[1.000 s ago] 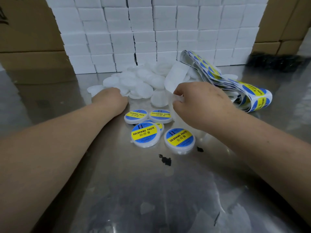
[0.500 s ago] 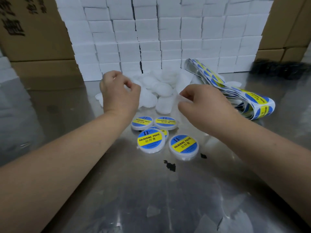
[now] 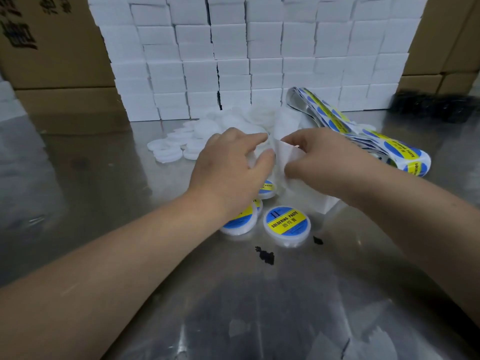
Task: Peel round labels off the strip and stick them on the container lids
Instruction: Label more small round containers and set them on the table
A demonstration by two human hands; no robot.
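A shiny steel counter [image 3: 104, 193] fills the room in front of the person, and at its far edge stands a tall wall of small white boxes [image 3: 249, 55], stacked in tidy rows, with brown cartons [image 3: 49, 42] on either side. Whether those boxes hold anything cannot be told, as all are closed.

Next in size is the label strip [image 3: 376, 136], a long folded band of backing paper carrying round blue and yellow labels, lying in loops on the right of the counter and running in toward the hands. Left of it, against the foot of the white boxes, sits a loose pile of plain white lids [image 3: 181, 144], none of them labelled.

Both bare forearms reach in from the near edge. The right hand [image 3: 330, 162] has its grip pinching the bare white end of the strip between thumb and fingers. The left hand [image 3: 231, 172] is just beside it, thumb and forefinger curled around something white; how tightly that grip closes cannot be told.

Below the hands lie the labelled lids [image 3: 287, 224], round white ones already bearing "SOLDERING PASTE" stickers, a few partly hidden under the left wrist. Two small black scraps [image 3: 265, 255] lie near them
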